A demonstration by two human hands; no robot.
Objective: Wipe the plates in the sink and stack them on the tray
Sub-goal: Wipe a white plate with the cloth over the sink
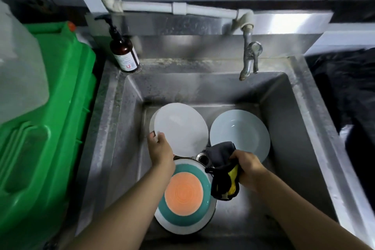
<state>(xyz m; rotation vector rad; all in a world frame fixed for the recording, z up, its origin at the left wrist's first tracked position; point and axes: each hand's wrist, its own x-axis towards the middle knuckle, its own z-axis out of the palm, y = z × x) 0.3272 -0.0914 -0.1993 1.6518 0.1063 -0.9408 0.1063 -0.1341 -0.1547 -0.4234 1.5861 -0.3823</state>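
The left hand [160, 151] pinches the white plate [181, 129] by its rim, tilting it up at the sink's [300, 111] back-left, likely to face the cloth. The right hand [248, 168] clenches a dark cloth [222, 176]; 2 more plates lie flat, the pale blue plate [241, 131] back-right and the orange-and-teal plate [185, 195] at the front edge.

The floor of the steel sink [284, 107] is largely taken up by three plates: a white plate [182, 128] at the far left, a pale blue plate [243, 130] at the far right, and an orange-and-teal plate [184, 195] at the near middle. The drain [203, 158] between them is partly covered. Bare floor is left at the near right corner and in a strip along the back wall. The space above the far right is narrowed by the tap [250, 61] hanging over the basin. The left rim is crowded by a brown pump bottle [124, 53] at the back corner and a green plastic container [50, 117] alongside. The right rim is flanked by dark material [349, 87].
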